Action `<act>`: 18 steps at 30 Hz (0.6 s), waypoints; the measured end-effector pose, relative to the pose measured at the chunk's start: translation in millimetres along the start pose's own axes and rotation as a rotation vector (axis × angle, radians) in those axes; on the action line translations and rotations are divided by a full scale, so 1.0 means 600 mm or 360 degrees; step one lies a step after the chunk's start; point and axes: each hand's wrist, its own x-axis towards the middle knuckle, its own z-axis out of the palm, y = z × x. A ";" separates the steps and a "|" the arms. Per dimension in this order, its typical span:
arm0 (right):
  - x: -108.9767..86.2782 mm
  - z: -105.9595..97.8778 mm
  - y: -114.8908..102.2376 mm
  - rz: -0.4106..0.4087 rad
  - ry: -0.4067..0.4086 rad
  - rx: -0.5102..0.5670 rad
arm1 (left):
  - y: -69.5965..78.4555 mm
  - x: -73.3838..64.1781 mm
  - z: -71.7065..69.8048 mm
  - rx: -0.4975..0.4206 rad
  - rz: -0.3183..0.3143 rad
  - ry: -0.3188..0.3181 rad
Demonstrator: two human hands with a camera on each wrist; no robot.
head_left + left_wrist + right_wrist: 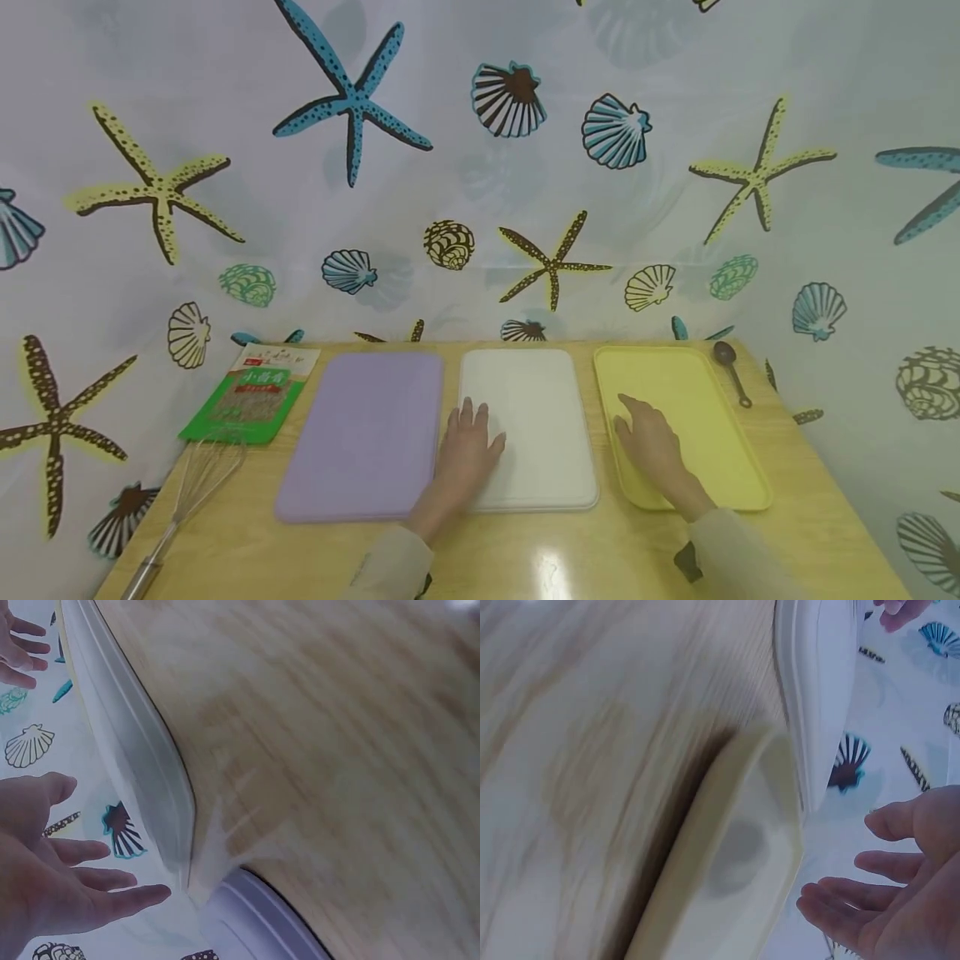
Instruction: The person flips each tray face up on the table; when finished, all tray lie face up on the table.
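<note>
Left hand (467, 446) and right hand (654, 443), loosely spread, are being held over white tray (536, 433) and yellow tray (708, 433); seemingly, reaching is being done and lowering required.

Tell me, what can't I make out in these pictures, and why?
White tray: head view, part of its left side hidden by the left hand.
Yellow tray: right wrist view, cut off by the bottom edge.
Purple tray: left wrist view, cut off by the bottom edge.
Whisk: head view, handle end cut off by the bottom edge.
Green packet: head view, smallest print too small to read.
</note>
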 end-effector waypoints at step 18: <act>0.027 0.085 -0.071 0.0081 -0.0276 -0.0050 | -0.024 -0.024 -0.018 -0.0156 -0.0133 -0.0221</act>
